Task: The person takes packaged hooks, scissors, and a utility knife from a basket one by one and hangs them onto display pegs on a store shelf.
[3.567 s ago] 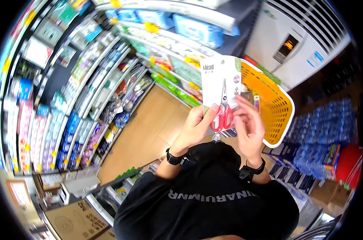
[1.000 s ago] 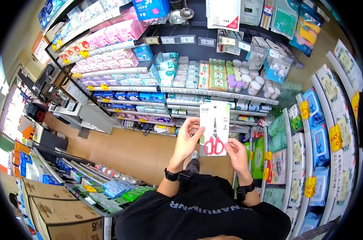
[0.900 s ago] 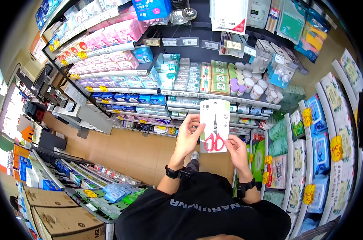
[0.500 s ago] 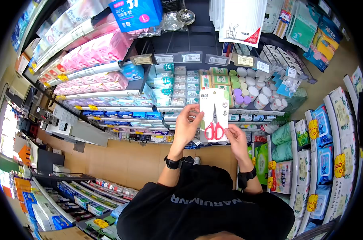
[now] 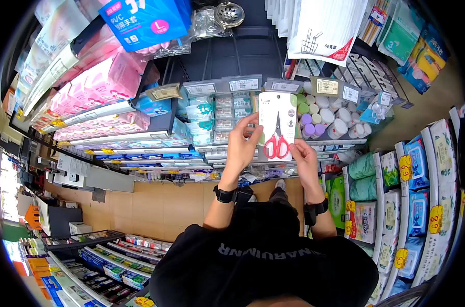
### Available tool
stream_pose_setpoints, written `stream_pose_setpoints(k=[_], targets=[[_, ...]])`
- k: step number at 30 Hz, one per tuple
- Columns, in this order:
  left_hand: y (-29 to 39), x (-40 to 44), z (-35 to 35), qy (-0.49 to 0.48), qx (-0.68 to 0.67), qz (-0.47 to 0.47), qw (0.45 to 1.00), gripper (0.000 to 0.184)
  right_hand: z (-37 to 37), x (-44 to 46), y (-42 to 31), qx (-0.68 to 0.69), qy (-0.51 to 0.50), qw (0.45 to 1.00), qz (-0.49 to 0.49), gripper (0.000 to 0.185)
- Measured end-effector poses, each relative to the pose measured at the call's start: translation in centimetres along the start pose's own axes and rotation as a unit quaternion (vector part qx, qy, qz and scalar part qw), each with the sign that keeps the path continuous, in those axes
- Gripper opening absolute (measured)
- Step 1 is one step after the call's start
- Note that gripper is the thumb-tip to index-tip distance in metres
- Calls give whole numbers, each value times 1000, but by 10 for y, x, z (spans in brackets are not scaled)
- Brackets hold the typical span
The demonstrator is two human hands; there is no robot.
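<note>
A pair of scissors with red handles and dark blades is fixed upright on a white packaging card, handles toward me. My left hand grips the card's left edge between thumb and fingers. Lower down, at the right edge near the handles, my right hand pinches the card. Behind the card's top are shelf price labels, and to its right stand small tubs with green, purple and white lids.
Ahead is a shelf with pink tissue packs, a hanging blue glove pack and white hanging bags. Wipes packs fill the shelf at right. Lower left stands another shelf; tan floor lies between.
The packaged scissors and both hands have moved up in the view, toward the shelf, which now appears nearer. A leg and shoe have come into view below. Both hands keep their hold.
</note>
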State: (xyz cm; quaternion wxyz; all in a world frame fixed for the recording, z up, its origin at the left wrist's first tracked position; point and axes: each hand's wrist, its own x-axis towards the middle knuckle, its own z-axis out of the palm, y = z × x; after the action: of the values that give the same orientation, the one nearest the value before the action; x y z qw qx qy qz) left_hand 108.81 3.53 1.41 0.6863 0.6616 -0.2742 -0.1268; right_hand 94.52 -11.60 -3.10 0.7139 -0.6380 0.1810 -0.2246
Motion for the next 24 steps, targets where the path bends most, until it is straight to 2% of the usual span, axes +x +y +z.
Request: stream_pose_setpoints(k=[2, 4, 13, 24], targets=[[0, 10, -1, -13, 8, 0, 1000, 39, 0, 7, -2, 3, 7, 1000, 3, 19], [-5, 17, -1, -20, -42, -6, 999, 39, -1, 14, -2, 5, 16, 1000, 7, 20], [-10, 22, 0, -31, -108, -17, 993, 35, -6, 24, 4, -57, 37, 997, -47, 18], [-9, 33, 3, -35, -105, 23, 994, 34, -3, 37, -1, -36, 51, 995, -83, 15]])
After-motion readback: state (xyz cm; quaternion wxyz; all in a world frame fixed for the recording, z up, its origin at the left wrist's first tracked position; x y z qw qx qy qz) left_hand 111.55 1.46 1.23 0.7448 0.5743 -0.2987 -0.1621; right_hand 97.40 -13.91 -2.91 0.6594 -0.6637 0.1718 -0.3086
